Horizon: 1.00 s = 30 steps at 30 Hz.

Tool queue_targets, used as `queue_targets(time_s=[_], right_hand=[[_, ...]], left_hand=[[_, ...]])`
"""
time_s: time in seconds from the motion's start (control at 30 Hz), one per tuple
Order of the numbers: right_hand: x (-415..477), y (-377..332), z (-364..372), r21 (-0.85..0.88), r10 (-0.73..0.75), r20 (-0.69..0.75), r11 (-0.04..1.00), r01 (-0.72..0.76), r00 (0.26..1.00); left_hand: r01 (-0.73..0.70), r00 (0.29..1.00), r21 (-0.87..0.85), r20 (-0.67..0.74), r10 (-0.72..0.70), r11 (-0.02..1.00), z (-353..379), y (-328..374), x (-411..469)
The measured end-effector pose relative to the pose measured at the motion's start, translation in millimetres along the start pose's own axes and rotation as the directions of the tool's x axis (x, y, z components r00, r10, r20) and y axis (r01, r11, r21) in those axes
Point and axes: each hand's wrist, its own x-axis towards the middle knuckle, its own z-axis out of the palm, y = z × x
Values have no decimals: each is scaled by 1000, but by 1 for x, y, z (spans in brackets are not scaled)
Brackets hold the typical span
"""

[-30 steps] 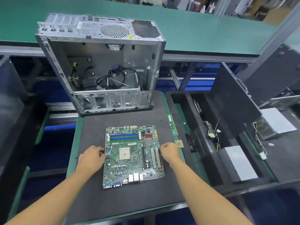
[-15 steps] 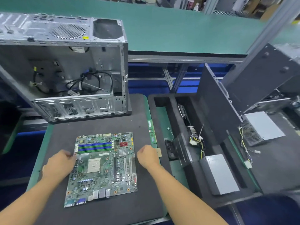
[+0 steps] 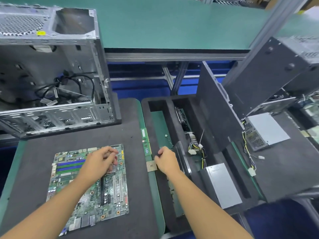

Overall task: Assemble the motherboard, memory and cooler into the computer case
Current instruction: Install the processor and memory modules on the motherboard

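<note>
Looks down on a black foam mat [image 3: 34,161] laid over a green-edged bench top. Has the motherboard [image 3: 117,192] flat and face up on the near part of that mat, blue memory slots [image 3: 70,165] toward the left, rear ports at the near edge. Holds the left hand [image 3: 101,161] over the board's far right corner, fingers curled, tips down beside a small heatsink [image 3: 111,170]; pinching anything or not, cannot tell. Holds the right hand [image 3: 166,160] just off the mat's right edge, fingers curled likewise, tips touching or just beside a square metal chip [image 3: 151,166]; gripping it or not, cannot tell. Shows a green memory stick [image 3: 146,142] lying lengthwise just beyond the chip. Shows the computer case [image 3: 51,69] at the far left of the mat, open side toward the camera, loose black cables [image 3: 76,83] inside. To the right, a black foam tray [image 3: 170,121] with compartments, a silver power supply [image 3: 222,185] and coloured wiring in it, a dark panel [image 3: 212,114] leaning upright, a second power supply [image 3: 265,130] beyond. Behind everything, a long green work surface [image 3: 172,23], an aluminium frame post [image 3: 269,26], blue below the benches.
</note>
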Motion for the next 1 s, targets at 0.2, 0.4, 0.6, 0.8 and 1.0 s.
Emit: queue_targets(time_s=[0.2,0.4,0.6,0.8,1.0], right_hand=[[-11,3,14,-373,-160,203,900,227,966],[-15,10,18,-509,-258,242,787,349,935],[-12,11,5,-461,-313,191,808,367,930],[-49,-41,17,206,-403,113,903,376,908],[-92,-120,64,415,-498,308,837,356,811]], left_hand=[[23,1000,-27,13,-23,999,-5,-14,2],[16,999,-65,32,-14,998,-13,-23,-1],[-3,999,-147,48,10,989,-23,-32,-13],[70,984,-309,179,-14,948,-44,-46,-26],[306,914,-506,394,-99,806,-89,-72,-47]])
